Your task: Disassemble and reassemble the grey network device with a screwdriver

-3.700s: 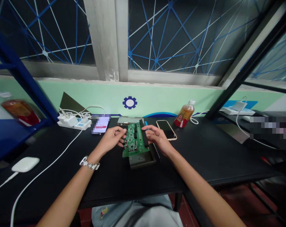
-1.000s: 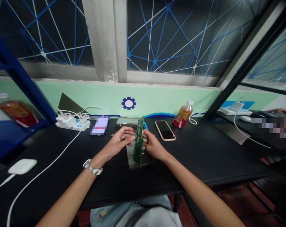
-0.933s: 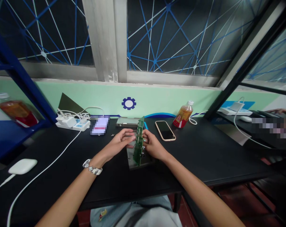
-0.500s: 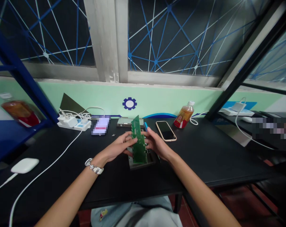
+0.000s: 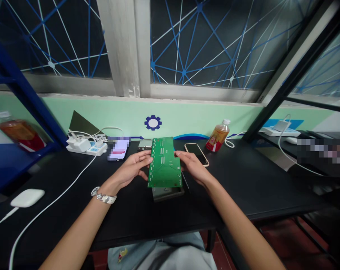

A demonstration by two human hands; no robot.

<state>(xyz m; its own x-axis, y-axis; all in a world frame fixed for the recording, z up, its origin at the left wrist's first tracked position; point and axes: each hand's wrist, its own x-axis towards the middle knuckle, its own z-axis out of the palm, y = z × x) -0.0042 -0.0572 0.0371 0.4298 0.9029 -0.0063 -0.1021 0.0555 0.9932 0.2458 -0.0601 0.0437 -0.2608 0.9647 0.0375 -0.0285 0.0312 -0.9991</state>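
Observation:
Between my two hands is a green circuit board (image 5: 164,163), its broad face turned up toward me. My left hand (image 5: 136,165) grips the board's left edge, thumb on top and fingers behind. On the opposite edge, my right hand (image 5: 192,165) is closed with its fingertips at the board's side. Beneath the board a grey metal case (image 5: 168,195) rests on the desk, mostly hidden. A thin dark tool (image 5: 185,182), perhaps a screwdriver, lies beside the case on the right. Behind the board, part of a metal cover (image 5: 144,144) shows.
A phone (image 5: 196,154) and a drink bottle (image 5: 217,135) stand to the right on the black desk (image 5: 243,187). At the left are a lit phone (image 5: 118,149), a white power strip (image 5: 87,146), a white case (image 5: 27,197) and a long cable (image 5: 56,200).
The board has turned from nearly edge-on to showing its broad face. My hands have moved apart to its two sides. The blue object near my right hand is now mostly hidden.

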